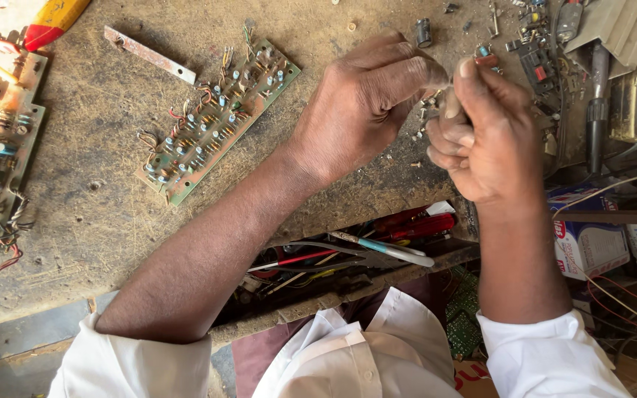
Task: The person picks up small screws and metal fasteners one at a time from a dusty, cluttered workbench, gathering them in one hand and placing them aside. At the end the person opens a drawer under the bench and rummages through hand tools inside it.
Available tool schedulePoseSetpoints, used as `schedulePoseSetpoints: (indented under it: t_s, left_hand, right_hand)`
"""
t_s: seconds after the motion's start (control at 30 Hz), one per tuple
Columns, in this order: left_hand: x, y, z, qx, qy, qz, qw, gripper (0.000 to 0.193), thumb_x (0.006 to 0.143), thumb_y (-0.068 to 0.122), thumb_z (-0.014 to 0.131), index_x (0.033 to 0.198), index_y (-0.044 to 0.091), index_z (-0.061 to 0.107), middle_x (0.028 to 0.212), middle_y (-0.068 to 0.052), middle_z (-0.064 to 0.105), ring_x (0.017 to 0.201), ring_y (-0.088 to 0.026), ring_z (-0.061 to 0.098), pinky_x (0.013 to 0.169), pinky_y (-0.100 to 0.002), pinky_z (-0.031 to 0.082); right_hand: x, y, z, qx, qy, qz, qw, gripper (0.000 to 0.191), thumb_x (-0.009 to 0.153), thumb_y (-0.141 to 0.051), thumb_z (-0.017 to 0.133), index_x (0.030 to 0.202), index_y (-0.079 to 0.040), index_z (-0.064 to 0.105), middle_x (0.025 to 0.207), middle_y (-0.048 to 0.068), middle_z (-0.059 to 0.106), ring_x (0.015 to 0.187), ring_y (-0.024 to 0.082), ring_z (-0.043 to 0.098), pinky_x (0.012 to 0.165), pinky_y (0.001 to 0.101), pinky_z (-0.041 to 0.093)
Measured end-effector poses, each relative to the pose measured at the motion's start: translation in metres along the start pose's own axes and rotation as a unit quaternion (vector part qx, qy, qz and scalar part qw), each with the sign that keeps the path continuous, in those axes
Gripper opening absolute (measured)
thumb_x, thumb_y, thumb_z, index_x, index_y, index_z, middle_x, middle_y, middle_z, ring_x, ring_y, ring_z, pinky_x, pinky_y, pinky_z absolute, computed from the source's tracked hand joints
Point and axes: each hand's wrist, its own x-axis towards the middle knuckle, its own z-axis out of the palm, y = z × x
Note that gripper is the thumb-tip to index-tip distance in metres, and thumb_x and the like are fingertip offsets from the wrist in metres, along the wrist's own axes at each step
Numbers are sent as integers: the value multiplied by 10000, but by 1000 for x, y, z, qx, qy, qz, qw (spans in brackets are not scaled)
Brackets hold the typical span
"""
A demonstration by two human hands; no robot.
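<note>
One small pale component, largely hidden, is pinched between the fingers of both hands, held above the worktop; its type cannot be determined.

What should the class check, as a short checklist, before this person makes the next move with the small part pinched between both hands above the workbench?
1. Part held by both hands: ok. The left hand and right hand pinch a small part between them.
2. Part identity and condition: cannot tell; fingers hide most of it.
3. Green circuit board out of the hands' way: ok; it lies flat to the left, untouched.
4. Tools within reach: ok. The open drawer under the hands holds red-handled tools.
5. Workbench tidy under the hands: not ok; loose small components lie scattered nearby.
</note>
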Motion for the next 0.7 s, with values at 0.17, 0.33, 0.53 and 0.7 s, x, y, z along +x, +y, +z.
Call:
schedulePoseSetpoints:
  t_s: [0.17,0.33,0.53,0.7]
  left_hand:
    - [1,1,1,10,-3,-13,1000,374,899,-85,779,1205,97,666,1077,-51,685,1061,-252,680,907,-361,595]
    - [1,-2,5,9,10,4,1000,310,966,-8,808,1220,104,671,1091,-38,701,1045,-212,696,871,-303,622]
    - [3,-15,13,-34,62,-86,994,218,1011,56,780,1208,40,686,1130,-78,733,915,-104,774,797,-254,628]
    - [8,-21,12,-1,140,-157,978,27,1011,44,750,1033,36,737,1036,-81,771,754,-77,738,640,-230,584]
  right_hand:
    - [2,-5,3,-7,-2,-5,1000,409,1169,-423,450,891,-126,496,632,-34,396,515,65,378,419,230,274]
    - [2,-5,0,17,-9,6,1000,259,1163,-302,503,1000,-113,574,635,-45,388,508,54,323,421,230,247]
    - [14,-23,-24,140,0,61,988,267,1098,-299,573,922,-105,625,670,-13,498,532,75,355,449,233,284]
    - [18,-34,-47,166,34,114,979,345,1020,-362,617,793,-102,605,720,20,560,561,66,430,436,187,306]
